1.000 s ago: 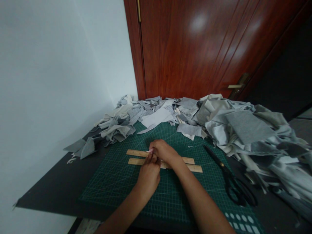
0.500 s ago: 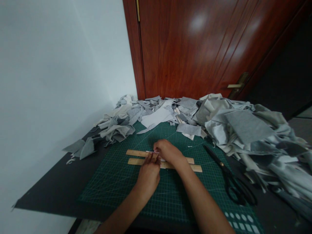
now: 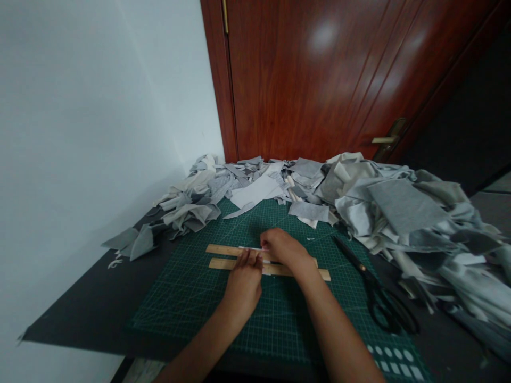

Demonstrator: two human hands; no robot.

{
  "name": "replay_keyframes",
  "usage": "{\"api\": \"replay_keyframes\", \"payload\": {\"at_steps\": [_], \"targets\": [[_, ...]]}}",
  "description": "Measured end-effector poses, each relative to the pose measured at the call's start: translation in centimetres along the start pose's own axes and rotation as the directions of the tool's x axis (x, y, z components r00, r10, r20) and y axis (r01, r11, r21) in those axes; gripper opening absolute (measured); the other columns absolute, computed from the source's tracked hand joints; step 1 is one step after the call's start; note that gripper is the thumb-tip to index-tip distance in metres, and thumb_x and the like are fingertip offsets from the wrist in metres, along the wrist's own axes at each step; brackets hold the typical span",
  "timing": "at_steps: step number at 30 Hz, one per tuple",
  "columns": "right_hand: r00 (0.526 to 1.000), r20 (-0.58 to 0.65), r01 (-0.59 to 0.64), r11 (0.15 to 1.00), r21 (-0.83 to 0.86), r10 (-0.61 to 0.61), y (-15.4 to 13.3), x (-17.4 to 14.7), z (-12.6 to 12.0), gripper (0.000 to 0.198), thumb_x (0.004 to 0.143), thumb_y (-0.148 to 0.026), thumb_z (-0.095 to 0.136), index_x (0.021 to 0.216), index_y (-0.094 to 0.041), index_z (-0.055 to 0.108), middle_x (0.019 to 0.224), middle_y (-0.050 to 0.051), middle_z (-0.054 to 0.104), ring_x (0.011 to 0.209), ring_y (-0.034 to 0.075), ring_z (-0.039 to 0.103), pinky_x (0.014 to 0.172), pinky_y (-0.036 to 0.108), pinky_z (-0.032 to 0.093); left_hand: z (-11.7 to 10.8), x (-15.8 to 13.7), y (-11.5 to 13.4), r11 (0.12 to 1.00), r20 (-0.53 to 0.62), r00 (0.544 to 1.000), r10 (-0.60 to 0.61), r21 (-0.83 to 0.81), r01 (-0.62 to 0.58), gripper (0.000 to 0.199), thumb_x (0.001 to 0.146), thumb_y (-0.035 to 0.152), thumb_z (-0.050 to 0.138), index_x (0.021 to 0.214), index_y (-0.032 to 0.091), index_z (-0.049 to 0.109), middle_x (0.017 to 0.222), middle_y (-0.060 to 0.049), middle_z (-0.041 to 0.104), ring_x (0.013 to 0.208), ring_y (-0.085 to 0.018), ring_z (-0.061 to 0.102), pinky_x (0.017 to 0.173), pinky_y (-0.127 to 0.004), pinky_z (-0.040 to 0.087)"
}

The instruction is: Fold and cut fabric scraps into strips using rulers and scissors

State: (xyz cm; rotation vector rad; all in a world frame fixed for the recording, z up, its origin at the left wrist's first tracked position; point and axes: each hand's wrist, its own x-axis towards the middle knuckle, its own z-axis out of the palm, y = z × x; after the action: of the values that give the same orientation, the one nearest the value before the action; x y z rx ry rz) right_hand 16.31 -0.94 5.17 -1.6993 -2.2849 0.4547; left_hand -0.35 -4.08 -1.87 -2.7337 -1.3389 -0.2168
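Two wooden rulers lie nearly parallel on the green cutting mat, a far ruler [image 3: 220, 249] and a near ruler [image 3: 221, 264]. A thin whitish piece [image 3: 266, 274] shows from under them; most of it is hidden. My left hand [image 3: 244, 279] rests with its fingers stretched out flat, pressing on the rulers near their middle. Just right of it, my right hand [image 3: 284, 248] is closed in a pinch at the far edge of the far ruler. Whatever sits between its fingertips is too small to make out.
The green cutting mat [image 3: 191, 303] covers the middle of the black table [image 3: 75, 314]. Black scissors [image 3: 369, 282] lie on the right. Grey and white cloth scraps [image 3: 403, 207] are heaped along the back and right, before a wooden door [image 3: 303, 80]; a white wall [image 3: 99, 133] stands left.
My right hand has slid a little to the right along the far ruler's edge, away from my left fingers. My left hand and the rulers stay in place.
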Motion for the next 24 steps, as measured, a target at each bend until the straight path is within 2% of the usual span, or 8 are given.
{"api": "replay_keyframes", "payload": {"at_steps": [10, 16, 20, 24], "targets": [[0.995, 0.033, -0.088, 0.994, -0.067, 0.09, -0.3, -0.8, -0.9, 0.024, 0.094, -0.006, 0.054, 0.091, -0.016, 0.075, 0.096, 0.009, 0.076, 0.092, 0.02, 0.066, 0.076, 0.027, 0.04, 0.0, 0.0, 0.0, 1.0, -0.006, 1.0, -0.002, -0.025, 0.002, 0.048, 0.091, 0.002, 0.047, 0.135, 0.005, 0.064, 0.145, -0.021, 0.06, 0.14, -0.036, 0.053, 0.12, -0.049, 0.042], [0.994, -0.005, -0.112, 0.99, -0.09, 0.112, 1.0, -0.8, -0.4, 0.023, 0.092, -0.006, 0.054, 0.09, -0.016, 0.074, 0.094, 0.012, 0.076, 0.09, 0.023, 0.067, 0.075, 0.029, 0.04, 0.4, -0.1, -0.1, 0.999, -0.037, 0.999, 0.01, -0.046, -0.011, 0.047, 0.09, 0.002, 0.049, 0.135, 0.005, 0.063, 0.143, -0.022, 0.06, 0.139, -0.037, 0.054, 0.119, -0.051, 0.043], [0.998, -0.053, -0.049, 0.997, -0.059, 0.046, 1.7, 0.0, -0.1, 0.022, 0.091, -0.005, 0.054, 0.093, -0.016, 0.073, 0.1, 0.011, 0.075, 0.098, 0.022, 0.067, 0.082, 0.028, 0.041, 0.5, -0.1, -0.2, 0.998, -0.053, 0.999, 0.012, -0.057, -0.015, 0.046, 0.089, 0.001, 0.05, 0.133, 0.005, 0.064, 0.142, -0.022, 0.061, 0.139, -0.037, 0.054, 0.119, -0.051, 0.043], [0.996, -0.087, 0.032, 0.999, -0.008, -0.033, 0.9, 0.8, 0.6, 0.02, 0.092, -0.006, 0.054, 0.097, -0.017, 0.07, 0.102, 0.008, 0.074, 0.096, 0.019, 0.066, 0.083, 0.025, 0.042, 0.4, -0.1, -0.1, 0.999, -0.051, 0.999, 0.011, -0.043, -0.013, 0.046, 0.09, 0.001, 0.049, 0.134, 0.006, 0.063, 0.143, -0.02, 0.061, 0.14, -0.036, 0.053, 0.119, -0.049, 0.043]]}}
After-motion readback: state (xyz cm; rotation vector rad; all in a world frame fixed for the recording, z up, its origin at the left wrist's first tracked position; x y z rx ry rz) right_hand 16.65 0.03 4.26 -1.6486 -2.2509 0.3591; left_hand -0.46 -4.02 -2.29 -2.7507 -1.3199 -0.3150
